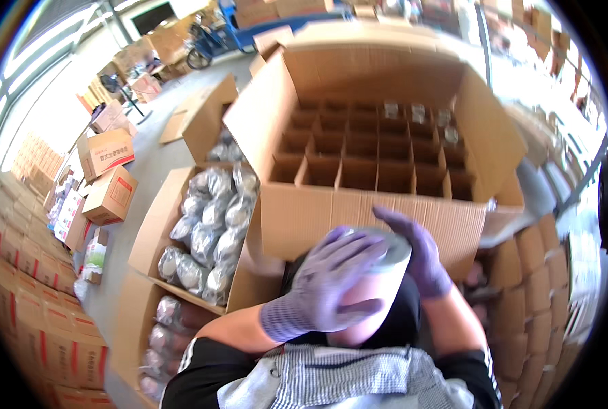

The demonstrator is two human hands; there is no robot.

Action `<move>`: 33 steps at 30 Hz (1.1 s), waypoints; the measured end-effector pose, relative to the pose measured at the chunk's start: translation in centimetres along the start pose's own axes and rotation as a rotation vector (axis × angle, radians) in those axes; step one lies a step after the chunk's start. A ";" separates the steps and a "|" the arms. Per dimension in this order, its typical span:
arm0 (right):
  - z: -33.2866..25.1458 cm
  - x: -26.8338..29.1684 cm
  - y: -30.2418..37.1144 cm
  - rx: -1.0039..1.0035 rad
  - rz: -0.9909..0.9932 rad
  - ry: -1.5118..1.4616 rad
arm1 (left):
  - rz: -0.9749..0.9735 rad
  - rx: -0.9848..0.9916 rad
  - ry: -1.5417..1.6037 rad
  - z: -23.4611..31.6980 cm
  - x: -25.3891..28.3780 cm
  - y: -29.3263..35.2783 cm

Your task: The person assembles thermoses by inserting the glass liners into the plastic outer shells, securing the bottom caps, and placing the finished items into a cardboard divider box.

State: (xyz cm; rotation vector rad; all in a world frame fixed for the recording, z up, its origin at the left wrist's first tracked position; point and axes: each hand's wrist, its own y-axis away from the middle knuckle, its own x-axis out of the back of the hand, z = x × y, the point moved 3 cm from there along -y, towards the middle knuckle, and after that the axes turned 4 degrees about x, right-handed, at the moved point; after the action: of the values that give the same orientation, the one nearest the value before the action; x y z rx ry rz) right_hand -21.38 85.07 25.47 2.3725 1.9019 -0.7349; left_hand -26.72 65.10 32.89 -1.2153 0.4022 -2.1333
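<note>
A pinkish-white cylindrical jar (391, 278) with a grey top stands slightly tilted in front of my body. My left hand (331, 276), in a purple knit glove, lies across the jar's near left side, thumb apart from the long fingers, gripping it. My right hand (423, 255), gloved alike, is along the jar's right side with its fingers stretched up past the top. Just beyond is a large open carton (372, 221) with cardboard dividers. Several clear glass-like items (416, 114) stand in its far right cells; many nearer cells look bare.
To the left, an open box (155, 235) holds several plastic-wrapped jars (212, 211), and a lower box (130, 341) holds more. Stacked cartons (45, 347) fill the far left. Brown cartons (522, 300) are piled at the right. A blue tricycle (205, 44) stands far back.
</note>
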 end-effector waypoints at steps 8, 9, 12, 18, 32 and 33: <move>-3.7 -2.6 4.8 0.421 -0.333 0.744 | 0.016 0.149 0.170 -8.4 -0.4 4.6; -3.3 -1.5 4.2 0.445 -0.250 0.702 | 0.005 0.118 0.073 -6.4 -0.1 3.5; 2.6 1.5 0.0 0.206 -0.008 0.248 | -0.152 -0.007 -0.053 1.5 -0.7 -0.1; -0.1 -1.2 4.9 0.285 -0.128 0.635 | -0.066 0.077 0.352 -9.1 -0.2 5.0; -4.8 -4.1 5.6 0.429 -0.397 0.675 | 0.015 0.158 0.520 -9.2 0.0 5.1; -4.7 -3.0 5.3 0.405 -0.350 0.708 | 0.021 0.195 0.487 -8.3 0.1 4.4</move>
State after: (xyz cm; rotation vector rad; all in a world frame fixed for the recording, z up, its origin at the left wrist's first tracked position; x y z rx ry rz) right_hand -15.34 82.29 29.30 2.8439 2.7144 -0.3112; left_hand -32.19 61.33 26.22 -0.5728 0.3977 -2.3770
